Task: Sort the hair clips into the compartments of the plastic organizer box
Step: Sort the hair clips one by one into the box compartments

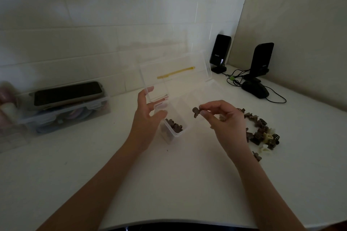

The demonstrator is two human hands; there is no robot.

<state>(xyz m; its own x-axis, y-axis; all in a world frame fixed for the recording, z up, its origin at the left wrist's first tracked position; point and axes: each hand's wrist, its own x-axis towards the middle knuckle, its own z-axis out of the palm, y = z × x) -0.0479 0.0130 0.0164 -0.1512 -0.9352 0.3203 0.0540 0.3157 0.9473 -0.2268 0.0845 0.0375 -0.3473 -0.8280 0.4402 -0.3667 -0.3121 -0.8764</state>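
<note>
Brown clip (196, 112) pinched betw. thumb & fingers of R hand (225, 116), held above box (176, 133). L hand (148, 116) open, fingers spread at box's left wall. Near compartment holds brown clips (173, 125); unsorted pile (261, 131) on table (187, 184) right of R hand

Dim room, low light throughout. White table (178, 184), smooth, filling the lower view, rounded near edge. Back wall (93, 24) of white rectangular tiles, faint stains near the top and middle. Plain beige side wall (300, 24) on the right, meeting the tiles in a corner. Two black speakers: one (220, 52) in the corner, the other (262, 61) just right of it. Black mouse (255, 89) in front, tangled cables alongside. Far left: clear latched storage box (63, 114) against the wall, dark phone (67, 93) lying on top.
</note>
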